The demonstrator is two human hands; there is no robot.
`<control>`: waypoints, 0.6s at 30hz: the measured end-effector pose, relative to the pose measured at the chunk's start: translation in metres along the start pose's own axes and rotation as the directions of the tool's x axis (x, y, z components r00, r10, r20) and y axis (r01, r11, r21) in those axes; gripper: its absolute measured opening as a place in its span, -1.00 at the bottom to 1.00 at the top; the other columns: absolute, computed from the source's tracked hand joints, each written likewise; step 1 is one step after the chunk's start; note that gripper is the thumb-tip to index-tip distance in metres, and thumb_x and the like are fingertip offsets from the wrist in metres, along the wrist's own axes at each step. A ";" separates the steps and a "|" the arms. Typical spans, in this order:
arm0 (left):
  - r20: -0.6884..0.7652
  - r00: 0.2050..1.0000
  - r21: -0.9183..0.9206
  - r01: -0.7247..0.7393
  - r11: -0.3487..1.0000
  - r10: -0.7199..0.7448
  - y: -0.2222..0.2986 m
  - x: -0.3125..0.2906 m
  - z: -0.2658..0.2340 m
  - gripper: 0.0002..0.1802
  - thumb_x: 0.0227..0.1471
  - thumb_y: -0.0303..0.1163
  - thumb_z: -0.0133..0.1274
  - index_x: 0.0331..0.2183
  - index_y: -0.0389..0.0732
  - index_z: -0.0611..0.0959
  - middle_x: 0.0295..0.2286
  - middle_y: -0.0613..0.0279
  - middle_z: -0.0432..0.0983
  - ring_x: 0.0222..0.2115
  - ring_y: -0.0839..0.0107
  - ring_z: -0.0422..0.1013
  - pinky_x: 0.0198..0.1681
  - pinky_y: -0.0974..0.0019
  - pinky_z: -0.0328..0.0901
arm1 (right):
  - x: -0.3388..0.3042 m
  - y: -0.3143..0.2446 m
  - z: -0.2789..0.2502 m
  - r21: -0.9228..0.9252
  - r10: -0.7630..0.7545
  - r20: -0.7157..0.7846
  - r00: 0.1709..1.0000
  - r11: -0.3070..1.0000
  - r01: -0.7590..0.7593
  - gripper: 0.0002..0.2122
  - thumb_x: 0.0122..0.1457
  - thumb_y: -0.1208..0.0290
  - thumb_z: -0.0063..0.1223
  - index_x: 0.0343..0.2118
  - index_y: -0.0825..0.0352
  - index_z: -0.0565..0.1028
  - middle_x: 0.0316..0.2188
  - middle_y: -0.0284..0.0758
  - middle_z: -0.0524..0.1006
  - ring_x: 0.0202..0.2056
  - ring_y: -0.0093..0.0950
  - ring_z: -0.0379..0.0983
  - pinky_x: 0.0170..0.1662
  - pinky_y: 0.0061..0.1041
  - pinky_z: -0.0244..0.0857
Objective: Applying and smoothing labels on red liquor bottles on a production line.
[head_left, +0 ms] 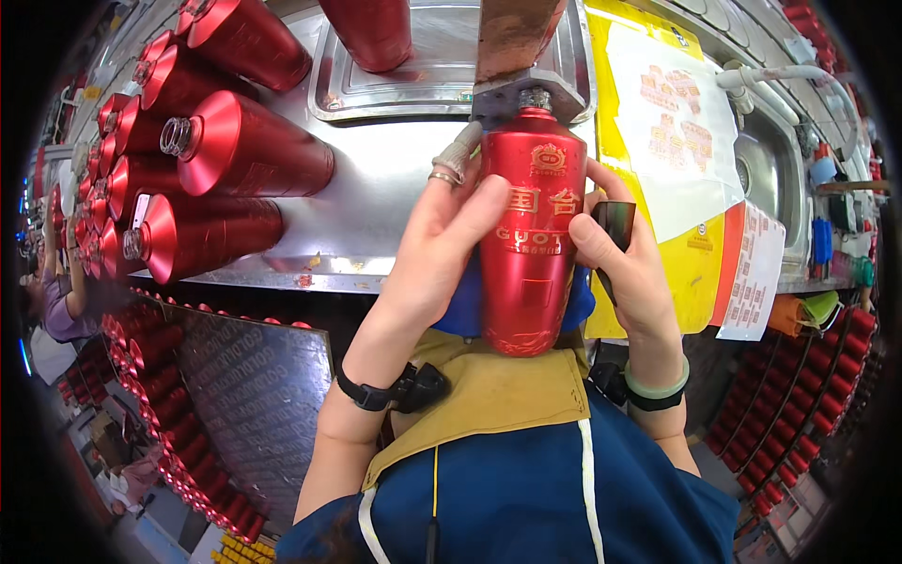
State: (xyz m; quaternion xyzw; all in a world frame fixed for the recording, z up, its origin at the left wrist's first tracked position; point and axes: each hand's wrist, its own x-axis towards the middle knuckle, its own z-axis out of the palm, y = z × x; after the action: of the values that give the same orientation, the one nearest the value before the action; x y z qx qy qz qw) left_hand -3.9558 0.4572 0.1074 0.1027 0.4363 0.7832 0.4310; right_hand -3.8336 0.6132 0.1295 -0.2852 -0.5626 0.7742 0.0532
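Upright in front of me is a glossy red bottle [531, 291] with gold lettering and a gold emblem. Its threaded neck meets a metal bracket [554, 94] on an upright post. My left hand [432, 226] grips the bottle's left side, thumb across the front. It wears a ring and pale finger covers. On the other side my right hand [634, 258] presses its thumb to the bottle, fingers behind it. A dark, flat scraper-like piece [615, 230] is also held in that hand; its exact kind cannot be made out.
Several red bottles [254, 146] lie or stand at the left of the metal worktop [376, 207]. A steel tray [329, 94] is behind. To the right are a decal sheet [691, 197], yellow sheeting [648, 310] and a sink [770, 179]. Racks of red bottles [799, 395] flank me.
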 end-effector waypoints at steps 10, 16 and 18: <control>-0.081 0.995 0.193 -0.046 0.980 0.063 -0.006 0.004 0.014 -0.32 0.34 -0.31 -0.01 0.33 -0.30 0.12 0.17 0.06 0.30 0.15 0.40 0.29 0.22 0.27 0.22 | 0.002 0.005 -0.010 0.153 -0.016 0.053 0.998 0.988 0.008 -0.45 0.39 0.13 0.00 0.31 0.35 0.23 -0.32 -0.52 0.36 -0.30 -0.74 0.24 -0.21 -0.70 0.14; -0.218 0.974 0.201 -0.015 0.979 0.060 -0.010 -0.001 0.012 -0.44 0.39 -0.26 -0.11 0.29 -0.28 0.27 0.13 0.17 0.34 0.10 0.47 0.30 0.20 0.35 0.19 | 0.002 -0.015 0.005 -0.108 -0.338 -0.141 0.930 0.939 0.325 -0.66 0.37 0.50 -0.14 0.17 0.40 0.32 -0.12 -0.36 0.46 -0.10 -0.65 0.37 -0.03 -0.61 0.26; -0.156 0.957 0.508 -0.133 0.851 0.243 -0.009 -0.009 0.016 -0.45 0.40 -0.31 -0.17 0.30 -0.34 0.23 0.15 0.06 0.31 0.12 0.34 0.28 0.24 0.27 0.14 | -0.001 -0.017 0.011 -0.154 -0.382 -0.149 0.912 0.920 0.361 -0.75 0.28 0.54 0.00 0.00 0.42 0.43 -0.17 -0.16 0.55 -0.14 -0.41 0.51 -0.03 -0.45 0.36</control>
State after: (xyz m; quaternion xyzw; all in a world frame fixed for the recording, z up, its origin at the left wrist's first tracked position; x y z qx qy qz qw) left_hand -3.9363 0.4620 0.1120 0.1663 0.6529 0.6911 0.2616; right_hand -3.8427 0.6095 0.1476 -0.2428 -0.6462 0.6855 0.2314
